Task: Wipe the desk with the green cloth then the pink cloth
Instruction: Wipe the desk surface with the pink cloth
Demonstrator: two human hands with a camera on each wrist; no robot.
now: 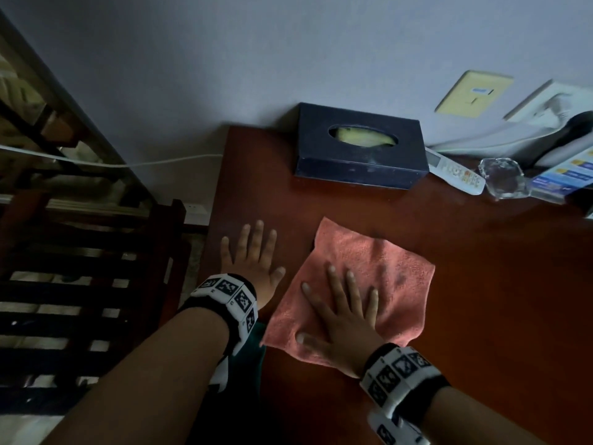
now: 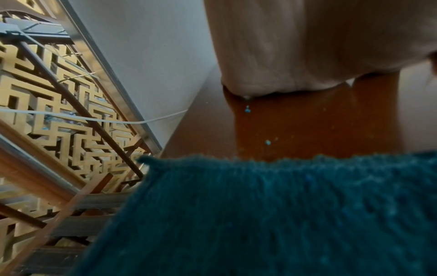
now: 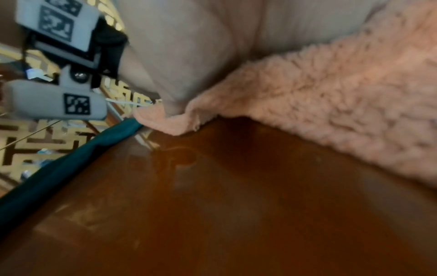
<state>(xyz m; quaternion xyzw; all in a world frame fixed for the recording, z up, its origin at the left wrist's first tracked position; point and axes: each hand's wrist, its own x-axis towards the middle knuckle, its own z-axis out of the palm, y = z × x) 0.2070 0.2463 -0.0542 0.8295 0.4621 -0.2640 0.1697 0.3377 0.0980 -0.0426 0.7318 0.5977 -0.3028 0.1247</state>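
Observation:
The pink cloth [image 1: 369, 277] lies spread on the reddish-brown desk [image 1: 481, 300]. My right hand [image 1: 340, 313] presses flat on its near left part, fingers straight and splayed; the right wrist view shows the pink cloth [image 3: 331, 97] under the palm. My left hand [image 1: 253, 255] rests flat on the bare desk beside the cloth's left edge, holding nothing. The dark green cloth [image 1: 256, 345] lies at the desk's near left edge, mostly hidden under my left forearm; it fills the lower left wrist view as the green cloth [image 2: 272, 214] and shows as the green cloth [image 3: 71, 160] along the desk edge.
A dark tissue box [image 1: 359, 146] stands at the back by the wall. A white remote [image 1: 455, 171], a glass ashtray [image 1: 503, 181], a phone and leaflets crowd the back right. A slatted wooden rack [image 1: 80, 284] stands left of the desk. Small blue specks [image 2: 247, 110] lie on the wood.

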